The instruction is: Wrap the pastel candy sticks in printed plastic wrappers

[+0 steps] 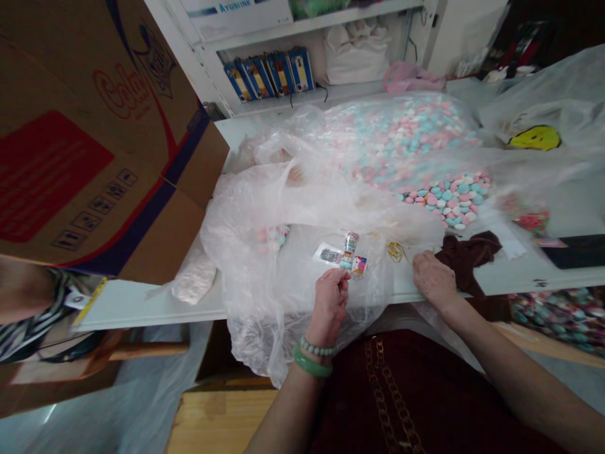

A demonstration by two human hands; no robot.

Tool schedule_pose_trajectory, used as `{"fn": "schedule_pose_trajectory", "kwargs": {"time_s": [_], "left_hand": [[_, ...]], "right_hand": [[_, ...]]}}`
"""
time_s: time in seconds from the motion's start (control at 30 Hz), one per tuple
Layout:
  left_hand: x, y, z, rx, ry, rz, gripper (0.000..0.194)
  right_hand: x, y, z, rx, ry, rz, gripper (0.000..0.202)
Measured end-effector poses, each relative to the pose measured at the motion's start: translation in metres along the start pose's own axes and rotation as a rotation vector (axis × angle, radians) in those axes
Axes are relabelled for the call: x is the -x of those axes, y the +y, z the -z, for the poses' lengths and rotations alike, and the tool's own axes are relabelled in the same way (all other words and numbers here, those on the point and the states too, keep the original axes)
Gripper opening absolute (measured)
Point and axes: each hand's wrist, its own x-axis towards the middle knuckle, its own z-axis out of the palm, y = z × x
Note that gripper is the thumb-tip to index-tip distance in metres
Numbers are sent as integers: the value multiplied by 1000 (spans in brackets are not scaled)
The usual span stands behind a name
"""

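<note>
My left hand (329, 295), with a green bangle and a bead bracelet at its wrist, pinches the near end of a small clear packet (350, 244) with printed pictures and candy-coloured contents. Beside the packet, a white label with a black printed code (329, 253) lies on clear plastic sheeting. My right hand (433, 279) rests at the table's near edge, fingers curled down and pressed together; whatever is in them is hidden. Just left of it lie several thin yellow ties (394, 252). A dark brown cloth (467, 257) touches its right side.
A large clear bag of pink, blue and white candies (401, 135) spreads across the table's back, with loose candies (456, 200) at its mouth. A big cardboard box (94, 139) stands at left. Behind are shelves (312, 25). Another person's arm (21, 293) shows far left.
</note>
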Motion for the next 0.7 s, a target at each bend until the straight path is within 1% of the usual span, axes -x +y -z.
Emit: {"fn": "schedule_pose_trajectory", "kwargs": {"time_s": [0.07, 0.1, 0.13, 0.2, 0.27, 0.3, 0.33, 0.4, 0.47, 0.5, 0.6, 0.7], "left_hand": [[0, 1, 6, 10, -10, 14, 12], [0, 1, 7, 7, -16, 19, 13], [0, 0, 8, -1, -24, 23, 14], [0, -3, 5, -17, -55, 38, 16], [-1, -7, -2, -27, -106, 52, 18], [-1, -9, -6, -32, -131, 58, 19], [-1, -11, -9, -39, -148, 62, 20], [-1, -13, -14, -57, -158, 62, 24], [0, -13, -14, -70, -161, 62, 29], [0, -13, -13, -69, -169, 61, 31], [0, -13, -8, -50, -187, 61, 35], [-2, -15, -6, -44, -184, 58, 36]], "right_hand": [[4, -5, 8, -56, -45, 8, 18], [6, -9, 13, -132, -75, 3, 17], [8, -16, 19, -249, -118, -3, 15], [10, -36, 30, -590, -237, 0, 12], [10, -61, 38, -916, -352, 86, 12], [8, -73, 39, -989, -374, 119, 14], [6, -85, 40, -997, -361, 131, 15], [1, -101, 37, -898, -265, 106, 16], [-3, -108, 34, -743, -184, 92, 18], [-5, -109, 32, -669, -163, 102, 18], [-6, -107, 28, -529, -167, 130, 20], [-6, -105, 26, -538, -235, 81, 19]]}}
